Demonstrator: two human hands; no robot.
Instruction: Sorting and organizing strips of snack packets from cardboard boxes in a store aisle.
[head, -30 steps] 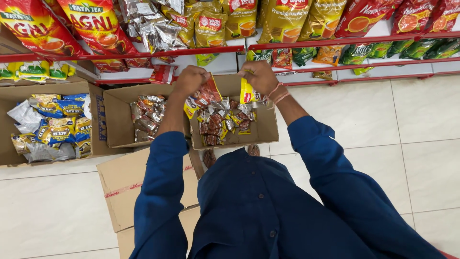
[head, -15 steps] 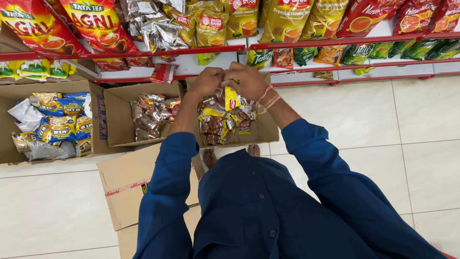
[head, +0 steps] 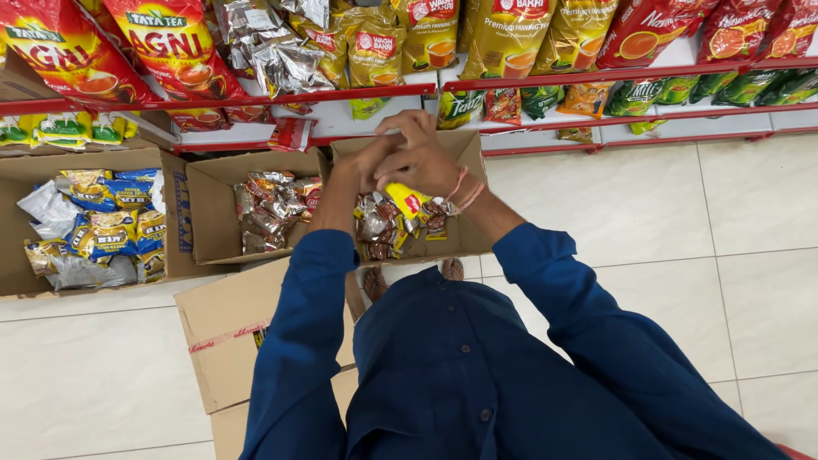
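Three open boxes (head: 213,213) in row on floor (head: 724,255) below shelves (head: 596,72); hands (head: 400,162) over rightmost.

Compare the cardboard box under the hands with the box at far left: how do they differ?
The box under the hands holds small brown, silver and yellow sachets; the far-left box holds larger blue-and-yellow packets and silver ones. The left hand and right hand meet above the first, in a grip on a yellow packet; no hand is near the far-left box. Both are open brown cartons on the floor below the shelves.

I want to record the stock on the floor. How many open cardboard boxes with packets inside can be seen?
3: left box under the shelf, middle box, and the box beneath the left hand and right hand. Others may be hidden beyond the frame.
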